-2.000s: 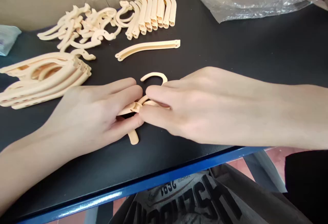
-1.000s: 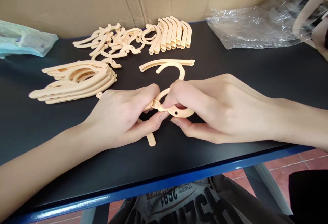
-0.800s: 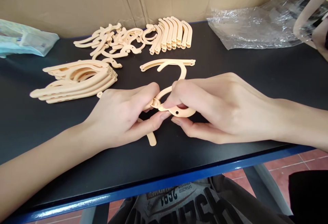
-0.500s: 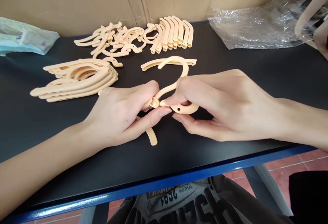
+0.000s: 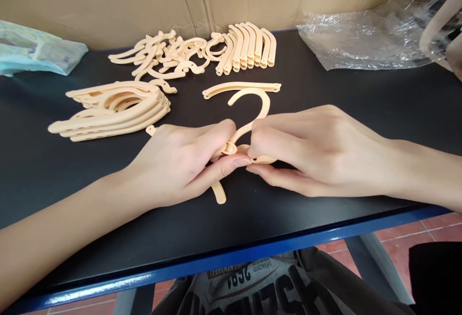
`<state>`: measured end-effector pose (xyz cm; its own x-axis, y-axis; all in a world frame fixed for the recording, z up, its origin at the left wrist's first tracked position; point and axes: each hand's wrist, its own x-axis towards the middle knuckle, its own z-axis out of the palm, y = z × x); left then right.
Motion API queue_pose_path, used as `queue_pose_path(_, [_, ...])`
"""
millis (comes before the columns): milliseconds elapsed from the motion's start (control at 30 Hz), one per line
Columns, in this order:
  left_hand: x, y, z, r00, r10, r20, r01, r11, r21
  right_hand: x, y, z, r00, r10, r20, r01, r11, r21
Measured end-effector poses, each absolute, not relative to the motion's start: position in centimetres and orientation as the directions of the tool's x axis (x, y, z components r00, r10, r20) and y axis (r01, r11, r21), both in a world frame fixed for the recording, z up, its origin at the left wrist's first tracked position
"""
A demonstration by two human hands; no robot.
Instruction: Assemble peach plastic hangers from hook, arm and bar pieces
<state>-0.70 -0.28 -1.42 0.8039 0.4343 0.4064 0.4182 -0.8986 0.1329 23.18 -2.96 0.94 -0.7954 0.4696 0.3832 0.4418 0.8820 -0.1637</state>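
Note:
My left hand [image 5: 180,161] and my right hand [image 5: 310,149] meet at the middle of the black table [image 5: 361,108], both pinched on a cream plastic hanger part. Its hook [image 5: 254,106] curves up behind my fingers, and one arm end [image 5: 219,195] sticks out below my left hand. My left thumb and forefinger grip the joint; my right fingers close over the other arm piece, mostly hiding it.
A stack of assembled cream hangers [image 5: 111,110] lies at the left. Loose hooks [image 5: 162,57] and a row of arm pieces [image 5: 249,48] lie at the back, one single arm [image 5: 241,88] nearer. Clear plastic wrap [image 5: 364,33] sits back right, a bluish packet [image 5: 36,53] back left.
My hands have pressed closer together over the joint; the right fingers now cover the arm piece with the hole. The view tilted up from two seconds ago.

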Motion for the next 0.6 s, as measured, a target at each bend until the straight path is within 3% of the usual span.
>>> queue_pose_path(600, [-0.74, -0.15, -1.65, 0.81, 0.434, 0.394, 0.416, -0.899, 0.135, 23.05, -2.79, 0.59, -0.804, 0.444, 0.397, 0.4, 0.896, -0.192])
